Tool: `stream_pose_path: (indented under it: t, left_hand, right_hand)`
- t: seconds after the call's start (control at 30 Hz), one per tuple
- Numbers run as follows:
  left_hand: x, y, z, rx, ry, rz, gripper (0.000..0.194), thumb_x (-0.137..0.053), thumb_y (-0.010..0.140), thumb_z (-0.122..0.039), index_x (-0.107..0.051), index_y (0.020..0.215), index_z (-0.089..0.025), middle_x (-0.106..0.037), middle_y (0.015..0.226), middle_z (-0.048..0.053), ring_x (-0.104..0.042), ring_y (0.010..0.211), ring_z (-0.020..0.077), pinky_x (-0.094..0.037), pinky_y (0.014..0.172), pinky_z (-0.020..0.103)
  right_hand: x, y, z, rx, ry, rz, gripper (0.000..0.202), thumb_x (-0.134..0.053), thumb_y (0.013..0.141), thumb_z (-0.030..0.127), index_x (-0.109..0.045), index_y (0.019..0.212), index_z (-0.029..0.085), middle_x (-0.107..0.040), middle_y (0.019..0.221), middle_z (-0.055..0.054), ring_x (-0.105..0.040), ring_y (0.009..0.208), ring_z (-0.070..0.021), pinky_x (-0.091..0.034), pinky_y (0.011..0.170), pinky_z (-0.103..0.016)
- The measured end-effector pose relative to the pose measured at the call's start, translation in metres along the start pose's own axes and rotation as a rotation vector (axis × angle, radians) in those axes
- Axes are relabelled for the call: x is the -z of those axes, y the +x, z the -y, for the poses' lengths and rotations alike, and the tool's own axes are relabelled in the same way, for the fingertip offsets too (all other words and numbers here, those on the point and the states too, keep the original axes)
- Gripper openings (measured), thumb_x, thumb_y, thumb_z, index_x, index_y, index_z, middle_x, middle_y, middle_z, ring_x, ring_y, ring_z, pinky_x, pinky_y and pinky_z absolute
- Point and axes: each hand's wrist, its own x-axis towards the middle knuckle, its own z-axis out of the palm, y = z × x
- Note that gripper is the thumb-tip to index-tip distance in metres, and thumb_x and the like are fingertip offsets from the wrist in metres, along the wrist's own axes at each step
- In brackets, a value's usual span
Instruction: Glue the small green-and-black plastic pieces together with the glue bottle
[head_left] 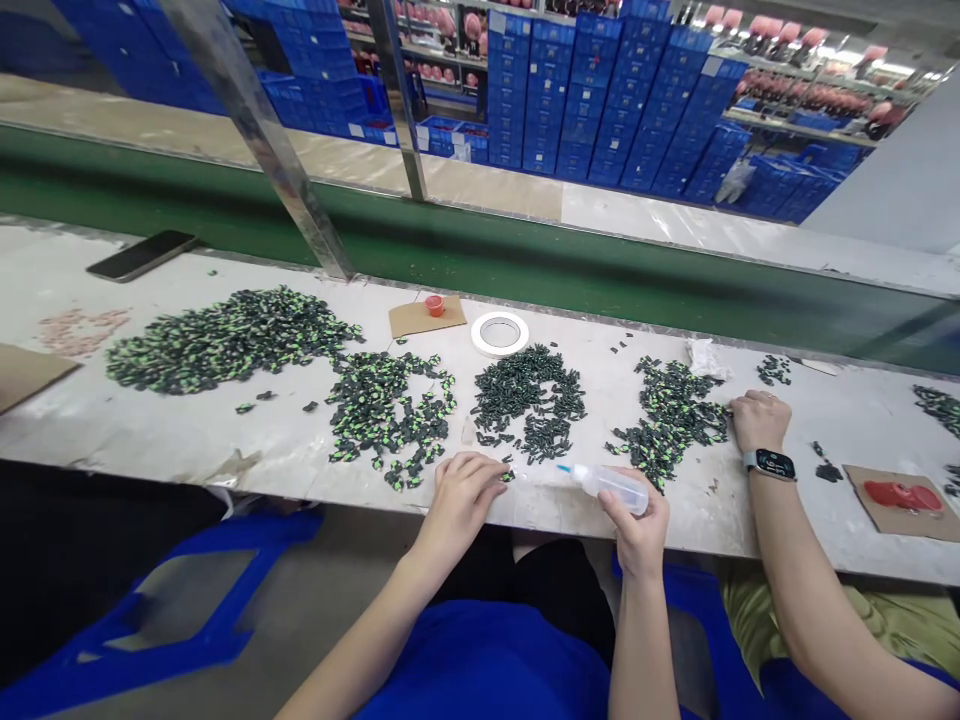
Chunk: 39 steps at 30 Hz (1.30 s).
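My left hand (463, 497) is at the table's front edge, its fingers pinching a small dark part with a green mark (508, 476). My right hand (639, 525) is wrapped round a translucent squeeze bottle (616, 488), whose thin blue tip points left toward the pinched part; a gap separates the two. Just beyond my hands lies a pile of small plain dark parts (517, 385). Left of it spreads a pile of dark parts with green marks (390, 405), and a similar pile (671, 415) lies beyond the bottle.
A co-worker's hand (759, 420) with a watch rests beside the right pile. A white tape roll (480, 345) and cardboard with a red cap (409, 320) lie behind. Farther left are a big pile (232, 345) and a phone (142, 256). Metal posts (259, 130) rise along the back.
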Motion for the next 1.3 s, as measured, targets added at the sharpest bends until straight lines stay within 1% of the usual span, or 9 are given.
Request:
stream_pose_path:
  t: [0.1,0.2,0.27,0.43,0.63,0.83,1.17,1.3]
  left_hand:
    - [0.000,0.001,0.000,0.031,-0.022,0.007,0.018,-0.064,0.081,-0.012,-0.069,0.093,-0.025,-0.075,0.091,0.002,-0.064,0.093,0.0229,-0.041,0.085,0.039]
    - [0.000,0.002,-0.002,0.052,-0.033,0.001,0.017,-0.065,0.080,-0.012,-0.069,0.091,-0.024,-0.076,0.092,0.002,-0.066,0.090,0.0218,-0.041,0.085,0.039]
    - [0.001,0.003,-0.003,0.065,-0.044,-0.004,0.016,-0.066,0.080,-0.013,-0.070,0.090,-0.024,-0.076,0.092,0.001,-0.067,0.089,0.0214,-0.041,0.085,0.039]
    - [0.002,0.004,-0.004,0.107,-0.068,-0.018,0.013,-0.068,0.079,-0.016,-0.071,0.087,-0.025,-0.077,0.091,0.001,-0.068,0.089,0.0215,-0.040,0.088,0.041]
    - [0.002,0.004,-0.003,0.118,-0.078,-0.028,0.010,-0.069,0.078,-0.018,-0.071,0.084,-0.026,-0.077,0.089,0.000,-0.069,0.087,0.0213,-0.040,0.088,0.041]
    - [0.003,0.005,-0.004,0.146,-0.075,-0.024,0.009,-0.070,0.076,-0.019,-0.072,0.082,-0.026,-0.077,0.090,0.000,-0.069,0.088,0.0222,-0.038,0.090,0.043]
    - [0.002,0.004,-0.002,0.142,-0.075,-0.035,0.006,-0.068,0.078,-0.023,-0.072,0.080,-0.026,-0.077,0.088,0.000,-0.069,0.087,0.0220,-0.038,0.092,0.043]
    - [0.003,0.005,-0.002,0.139,-0.082,-0.028,0.006,-0.068,0.078,-0.023,-0.071,0.080,-0.027,-0.077,0.088,0.000,-0.069,0.087,0.0221,-0.038,0.093,0.044]
  right_hand:
    - [-0.011,-0.002,-0.006,-0.052,0.066,-0.060,0.030,-0.071,0.069,0.045,-0.067,0.070,0.016,-0.066,0.065,-0.004,-0.059,0.057,-0.0177,-0.045,0.051,-0.027]
    - [-0.026,-0.005,-0.006,-0.078,0.022,-0.102,0.033,-0.070,0.070,0.046,-0.063,0.060,0.016,-0.060,0.054,-0.001,-0.054,0.050,-0.0149,-0.043,0.048,-0.026]
    - [-0.035,-0.008,-0.002,-0.072,-0.022,-0.093,0.032,-0.071,0.069,0.044,-0.061,0.058,0.016,-0.059,0.051,0.000,-0.052,0.049,-0.0142,-0.043,0.048,-0.025]
    - [-0.048,-0.010,0.006,-0.049,-0.101,-0.025,0.029,-0.070,0.071,0.043,-0.066,0.063,0.016,-0.064,0.056,-0.002,-0.055,0.053,-0.0156,-0.045,0.049,-0.025]
    - [-0.051,-0.009,0.005,-0.020,-0.159,-0.031,0.031,-0.069,0.073,0.045,-0.066,0.062,0.016,-0.063,0.054,-0.002,-0.053,0.051,-0.0147,-0.044,0.048,-0.025]
    - [-0.051,-0.008,0.002,-0.027,-0.168,-0.007,0.032,-0.069,0.073,0.046,-0.067,0.064,0.015,-0.065,0.056,-0.002,-0.055,0.053,-0.0155,-0.045,0.051,-0.025]
    - [-0.053,-0.008,0.002,-0.047,-0.176,-0.020,0.035,-0.069,0.072,0.047,-0.064,0.060,0.015,-0.060,0.053,-0.001,-0.052,0.052,-0.0144,-0.042,0.050,-0.025]
    - [-0.053,-0.008,0.002,-0.057,-0.182,-0.054,0.036,-0.069,0.072,0.048,-0.064,0.059,0.015,-0.060,0.053,-0.001,-0.052,0.053,-0.0149,-0.043,0.050,-0.025]
